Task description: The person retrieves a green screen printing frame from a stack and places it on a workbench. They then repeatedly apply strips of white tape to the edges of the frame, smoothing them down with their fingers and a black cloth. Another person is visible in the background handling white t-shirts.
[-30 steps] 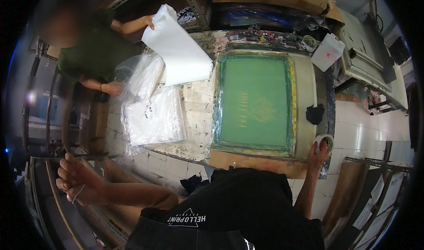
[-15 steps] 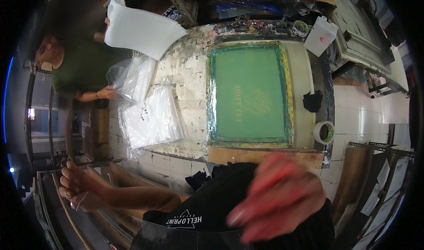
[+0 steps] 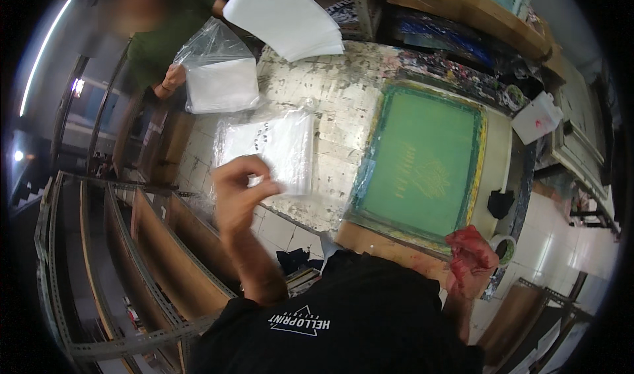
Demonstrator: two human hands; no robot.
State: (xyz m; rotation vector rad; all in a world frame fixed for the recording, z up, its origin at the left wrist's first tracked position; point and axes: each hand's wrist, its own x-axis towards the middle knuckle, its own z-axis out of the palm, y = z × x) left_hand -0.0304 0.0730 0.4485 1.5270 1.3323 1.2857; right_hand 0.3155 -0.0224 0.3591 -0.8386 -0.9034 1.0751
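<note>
My left hand is raised in front of a plastic-wrapped white stack, its fingers curled and thumb and forefinger close together. Whatever it may hold is too small to tell. At the near right corner of a screen-printing frame, my right hand is stained red. Its fingers are bent inward, and the palm is hidden. The frame has green mesh with a pale leaf-like design. Across the table, a person's hand grips a clear plastic bag with white sheets in it; more white sheets fan out beside it.
A roll of tape, a crumpled black cloth and a white plastic container lie along the right side of the paint-stained table. Slotted racks with wooden boards stand at my left. Tiled floor shows below.
My left hand has swung from the far left to over the wrapped stack. My right hand has moved away from my body to the frame's corner. The view has turned.
</note>
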